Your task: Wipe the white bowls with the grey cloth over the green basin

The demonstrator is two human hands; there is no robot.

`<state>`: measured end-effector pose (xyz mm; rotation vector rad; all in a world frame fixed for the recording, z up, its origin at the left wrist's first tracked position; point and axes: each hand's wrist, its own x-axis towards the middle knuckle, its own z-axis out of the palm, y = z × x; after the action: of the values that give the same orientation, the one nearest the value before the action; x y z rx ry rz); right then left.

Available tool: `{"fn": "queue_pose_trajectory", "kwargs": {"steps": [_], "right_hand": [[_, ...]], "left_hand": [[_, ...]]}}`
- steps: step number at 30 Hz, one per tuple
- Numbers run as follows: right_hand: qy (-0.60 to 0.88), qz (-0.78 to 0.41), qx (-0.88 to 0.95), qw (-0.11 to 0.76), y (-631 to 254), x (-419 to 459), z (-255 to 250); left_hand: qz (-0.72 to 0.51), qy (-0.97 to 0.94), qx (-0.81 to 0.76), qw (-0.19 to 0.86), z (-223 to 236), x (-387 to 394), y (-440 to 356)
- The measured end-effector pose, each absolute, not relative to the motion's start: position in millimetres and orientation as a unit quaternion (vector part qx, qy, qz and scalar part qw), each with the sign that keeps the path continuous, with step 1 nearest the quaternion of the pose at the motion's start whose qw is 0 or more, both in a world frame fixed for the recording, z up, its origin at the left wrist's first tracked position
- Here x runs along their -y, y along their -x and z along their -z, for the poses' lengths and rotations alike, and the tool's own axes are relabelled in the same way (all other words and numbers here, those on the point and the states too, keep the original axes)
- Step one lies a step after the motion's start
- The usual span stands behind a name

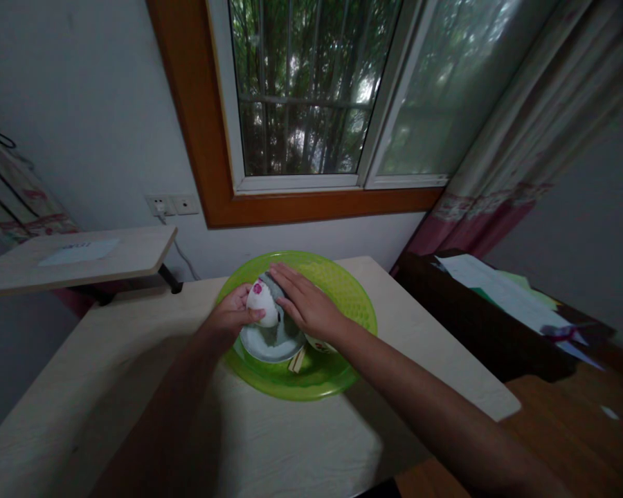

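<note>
A small white bowl [260, 306] with a pink flower is tilted on its side in my left hand [232, 312], the thumb across its outside. My right hand [307, 301] lies with fingers together over a grey cloth [271, 285] at the bowl's mouth; its fingertips are partly hidden. Below both hands a whitish plate or wide bowl [273, 349] rests in a bright green plastic basin [291, 391]. Beside it are light wooden chopsticks [296, 360]. Another patterned bowl [320, 344] is mostly covered by my right wrist.
The basin stands on a pale wooden table [270, 443] against the wall. A raised shelf [83, 259] with a paper is at the left, near a socket [172, 205] with a plugged-in cable. At the right, papers [509, 290] lie on dark furniture below a curtain [503, 138].
</note>
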<state>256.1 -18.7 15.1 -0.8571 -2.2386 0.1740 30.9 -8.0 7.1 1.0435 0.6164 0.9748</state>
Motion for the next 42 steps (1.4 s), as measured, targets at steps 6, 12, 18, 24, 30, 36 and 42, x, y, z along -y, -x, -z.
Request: {"fn": "queue_pose_trajectory", "kwargs": {"steps": [6,12,18,24,30,36,42], "right_hand": [[0.285,-0.057,0.891,0.348,-252.6,24.2,-22.4],[0.333,-0.092,0.844,0.409,-256.2,17.4,-18.0],[0.409,-0.142,0.778,0.456,-262.9,5.9,-7.4],[0.327,-0.082,0.853,0.399,-255.9,18.7,-17.9],[0.320,-0.103,0.850,0.405,-253.1,19.1,-19.8],[0.405,-0.241,0.730,0.496,-263.0,1.3,-6.5],[0.394,-0.380,0.660,0.515,-262.9,0.5,-5.4]], "left_hand": [[-0.451,-0.460,-0.274,0.714,-5.2,8.5,-33.5],[-0.449,-0.468,-0.264,0.714,-7.6,10.4,-33.4],[-0.459,-0.482,-0.270,0.696,-1.6,5.8,-32.2],[-0.463,-0.483,-0.267,0.694,-1.7,6.4,-35.0],[-0.456,-0.486,-0.259,0.699,-1.4,5.8,-34.4],[-0.458,-0.478,-0.266,0.701,-2.9,7.5,-30.0],[-0.478,-0.458,-0.246,0.708,-1.6,7.6,-28.4]]}}
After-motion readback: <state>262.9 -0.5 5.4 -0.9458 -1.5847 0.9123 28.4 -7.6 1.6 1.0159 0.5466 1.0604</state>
